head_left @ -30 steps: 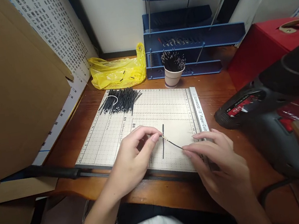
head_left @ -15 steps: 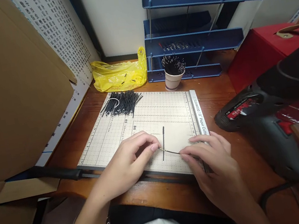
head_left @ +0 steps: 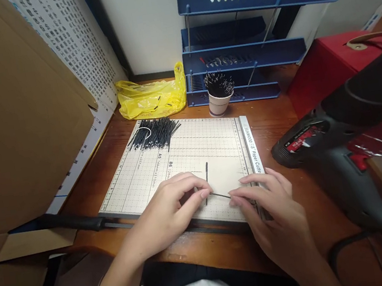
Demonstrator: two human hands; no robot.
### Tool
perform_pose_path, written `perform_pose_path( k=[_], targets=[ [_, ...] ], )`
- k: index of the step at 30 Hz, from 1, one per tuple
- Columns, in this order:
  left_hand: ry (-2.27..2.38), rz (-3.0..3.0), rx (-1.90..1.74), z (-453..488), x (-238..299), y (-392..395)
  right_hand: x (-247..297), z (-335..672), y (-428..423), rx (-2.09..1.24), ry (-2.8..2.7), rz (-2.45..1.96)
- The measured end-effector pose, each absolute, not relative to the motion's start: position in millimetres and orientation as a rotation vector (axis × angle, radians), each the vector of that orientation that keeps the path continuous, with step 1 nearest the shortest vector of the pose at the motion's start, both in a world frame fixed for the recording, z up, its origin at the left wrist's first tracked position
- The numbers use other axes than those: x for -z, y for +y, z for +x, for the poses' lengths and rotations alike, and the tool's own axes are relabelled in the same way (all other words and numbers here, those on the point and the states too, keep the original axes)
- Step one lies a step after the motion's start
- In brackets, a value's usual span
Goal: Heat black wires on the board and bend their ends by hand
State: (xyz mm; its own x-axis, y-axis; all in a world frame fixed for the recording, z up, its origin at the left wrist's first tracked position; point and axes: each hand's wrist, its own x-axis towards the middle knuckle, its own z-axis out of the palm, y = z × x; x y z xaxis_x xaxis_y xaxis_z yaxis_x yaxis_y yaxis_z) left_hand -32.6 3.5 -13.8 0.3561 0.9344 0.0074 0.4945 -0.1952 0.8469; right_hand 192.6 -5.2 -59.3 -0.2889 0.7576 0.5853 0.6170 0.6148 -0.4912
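Above the paper cutter board (head_left: 186, 158), a thin black wire (head_left: 221, 196) stretches between my two hands. My left hand (head_left: 181, 197) pinches its left end between thumb and fingertips. At the other end, the thumb and index finger of my right hand (head_left: 269, 203) are closed on the wire, with the other fingers spread toward the board's right edge. Another short black wire (head_left: 206, 172), thicker at its far end, lies on the board just behind my left fingertips, which hide part of it. A bundle of black wires (head_left: 155, 134) rests at the board's far left corner.
A paper cup (head_left: 219, 104) full of black wires stands behind the board, before a blue shelf rack (head_left: 245, 54). A yellow plastic bag (head_left: 150, 96) lies at the back. On the right is a heat gun (head_left: 334, 154); the cutter's black handle (head_left: 73, 222) juts out left.
My left fingertips have slid right along the wire, covering the brass-coloured part that showed before. My right hand keeps its pinch. The whole view has shifted slightly.
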Motion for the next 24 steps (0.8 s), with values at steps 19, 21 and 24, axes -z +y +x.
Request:
perform_pose_path(
  k=[19,21,24],
  targets=[
    [1.879,2.421,-0.436,-55,-6,60,66,183,-6,0.118,-1.769,-1.244],
    [1.765,2.415,-0.361,-42,-6,58,65,180,-7,0.098,-1.777,-1.258],
    [1.732,2.328,-0.329,-22,2,46,64,176,-7,0.039,-1.787,-1.279]
  ],
)
